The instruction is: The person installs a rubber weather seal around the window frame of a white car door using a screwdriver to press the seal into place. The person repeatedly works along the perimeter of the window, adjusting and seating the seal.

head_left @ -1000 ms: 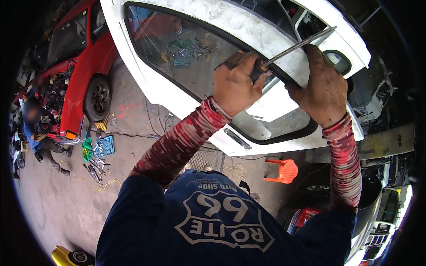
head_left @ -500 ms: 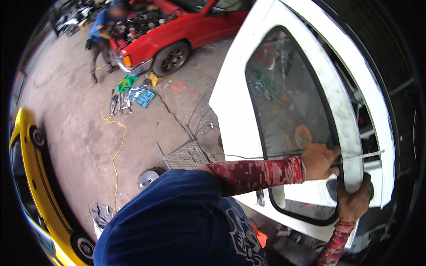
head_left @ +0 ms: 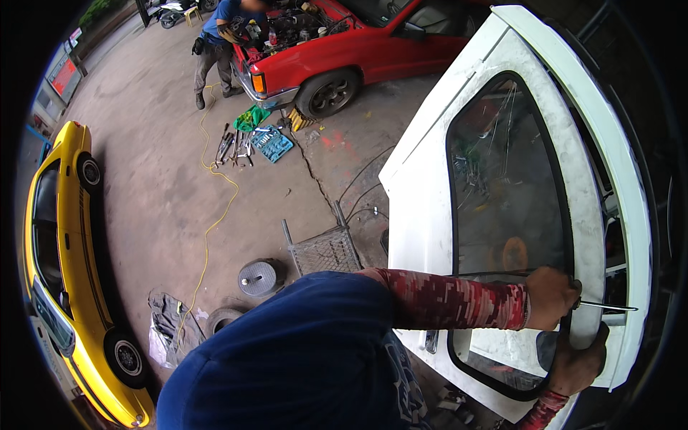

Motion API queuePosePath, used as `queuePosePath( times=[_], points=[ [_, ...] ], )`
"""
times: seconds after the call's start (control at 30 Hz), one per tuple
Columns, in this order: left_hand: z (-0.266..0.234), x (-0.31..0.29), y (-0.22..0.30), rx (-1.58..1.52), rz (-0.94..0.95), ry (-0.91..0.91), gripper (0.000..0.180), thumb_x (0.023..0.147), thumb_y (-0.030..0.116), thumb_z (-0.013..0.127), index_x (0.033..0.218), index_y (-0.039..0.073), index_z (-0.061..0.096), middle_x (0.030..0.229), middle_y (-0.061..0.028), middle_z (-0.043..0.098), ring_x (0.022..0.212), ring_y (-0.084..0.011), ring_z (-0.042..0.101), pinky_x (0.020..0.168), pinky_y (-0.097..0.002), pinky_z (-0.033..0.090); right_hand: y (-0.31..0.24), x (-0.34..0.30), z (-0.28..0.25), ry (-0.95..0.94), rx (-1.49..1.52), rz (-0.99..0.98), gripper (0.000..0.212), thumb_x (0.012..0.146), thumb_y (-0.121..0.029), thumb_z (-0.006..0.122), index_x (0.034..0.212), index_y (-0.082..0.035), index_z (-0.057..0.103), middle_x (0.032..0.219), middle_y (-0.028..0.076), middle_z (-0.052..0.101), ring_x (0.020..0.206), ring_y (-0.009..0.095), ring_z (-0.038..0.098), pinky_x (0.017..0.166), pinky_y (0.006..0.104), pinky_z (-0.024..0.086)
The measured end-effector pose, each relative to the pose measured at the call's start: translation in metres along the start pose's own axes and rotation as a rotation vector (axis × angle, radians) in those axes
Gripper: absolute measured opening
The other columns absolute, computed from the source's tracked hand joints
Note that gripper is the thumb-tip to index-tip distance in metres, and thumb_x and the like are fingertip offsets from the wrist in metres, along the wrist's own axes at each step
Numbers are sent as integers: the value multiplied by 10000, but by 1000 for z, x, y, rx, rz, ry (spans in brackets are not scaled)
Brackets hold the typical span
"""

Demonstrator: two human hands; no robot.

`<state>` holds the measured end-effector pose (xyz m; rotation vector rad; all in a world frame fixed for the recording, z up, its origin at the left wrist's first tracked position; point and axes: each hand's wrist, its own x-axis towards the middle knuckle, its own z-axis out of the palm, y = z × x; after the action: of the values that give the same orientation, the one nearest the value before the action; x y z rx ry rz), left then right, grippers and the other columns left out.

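Observation:
A white vehicle door [head_left: 423, 215] fills the right side, its tinted window [head_left: 502, 179] edged by a black rubber seal [head_left: 566, 208]. My left hand [head_left: 550, 297] is closed at the seal near the window's lower right. From its fist a thin metal-shafted tool [head_left: 609, 307] points right across the door's frame; the handle is hidden in my fingers. Just below, my right hand [head_left: 577, 364] wraps round the white window frame [head_left: 586, 326]. Red patterned sleeves cover both forearms.
A person in blue [head_left: 221, 36] leans into the engine bay of a red vehicle [head_left: 294, 68]. Hand tools [head_left: 235, 145] and a blue tool case [head_left: 272, 144] lie on the floor. A yellow cable [head_left: 208, 244], a mesh-topped metal stand [head_left: 326, 249] and a yellow car [head_left: 75, 251] are leftward.
My left hand has changed from stretched fingers at the seal to a closed fist, with the metal shaft sticking out rightward. My right hand keeps hold of the frame. The view has shifted.

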<state>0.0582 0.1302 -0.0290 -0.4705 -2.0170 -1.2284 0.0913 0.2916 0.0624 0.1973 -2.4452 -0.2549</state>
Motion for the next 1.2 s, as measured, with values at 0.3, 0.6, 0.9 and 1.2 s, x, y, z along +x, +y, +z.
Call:
queuePosePath(
  times=[0.3,0.6,0.9,1.2],
  points=[
    [-5,-1,1,28,-148,12,432,739,215,803,1053,-38,648,777,-185,696,775,-386,708,690,-485,559,7,6,3,-16,-35,-82,788,764,-408,838,1406,-57,546,1230,233,676,1115,441,658,909,508,535],
    [-6,-1,-2,18,-182,-62,455,777,300,821,1079,14,639,799,-175,701,819,-400,704,728,-517,539,2,5,7,-23,44,22,774,758,-390,849,1399,-58,569,1257,220,683,1116,425,666,915,489,540],
    [-15,2,-2,-42,-253,-164,432,821,324,805,1076,17,641,863,-205,709,873,-416,699,797,-516,547,5,7,6,40,7,-138,756,816,-422,827,1407,-45,543,1212,234,690,1082,442,669,892,509,538],
    [-7,1,-22,-132,-138,-98,347,801,257,790,990,-8,670,881,-198,709,906,-423,693,856,-527,537,3,11,21,93,54,-77,755,774,-440,848,1382,-96,562,1159,211,714,1033,444,682,850,524,544]
  ],
)
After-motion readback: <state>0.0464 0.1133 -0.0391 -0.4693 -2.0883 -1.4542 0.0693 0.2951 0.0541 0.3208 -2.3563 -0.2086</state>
